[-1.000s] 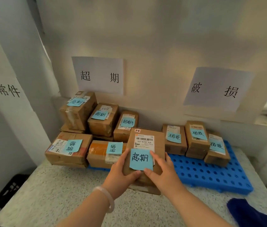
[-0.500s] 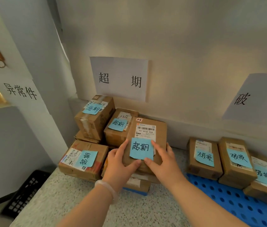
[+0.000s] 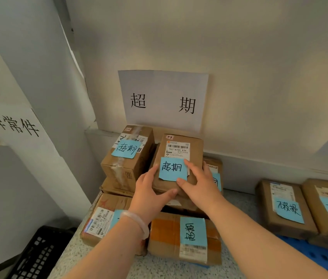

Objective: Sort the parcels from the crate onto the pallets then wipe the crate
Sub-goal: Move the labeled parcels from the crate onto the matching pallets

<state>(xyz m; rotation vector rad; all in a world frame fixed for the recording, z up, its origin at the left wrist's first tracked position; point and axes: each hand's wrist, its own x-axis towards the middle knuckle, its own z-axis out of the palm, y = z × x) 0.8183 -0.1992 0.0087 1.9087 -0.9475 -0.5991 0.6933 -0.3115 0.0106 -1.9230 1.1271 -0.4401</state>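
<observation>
Two hands are at work, and both grip a single parcel (image 3: 181, 156). The left hand (image 3: 149, 195), with a pale bracelet (image 3: 137, 220) on its wrist, clasps the near left corner with its thumb along the front edge. The right hand (image 3: 199, 184) curls over the right side. The parcel is at the top of a pile below a wall sign (image 3: 163, 99), just right of a tall box (image 3: 127, 162); I cannot tell whether it rests there or is held just clear. At least five other boxes make up that pile, among them an orange-taped box (image 3: 167, 238) in front. Two more boxes (image 3: 285, 210) stand apart on a blue pallet (image 3: 320, 258) at the right, and one black crate (image 3: 36, 256) sits low at the left. The parcel is a flat brown carton, tilted toward the camera, with one white barcode label (image 3: 178, 149) and one blue handwritten note (image 3: 172, 168).
</observation>
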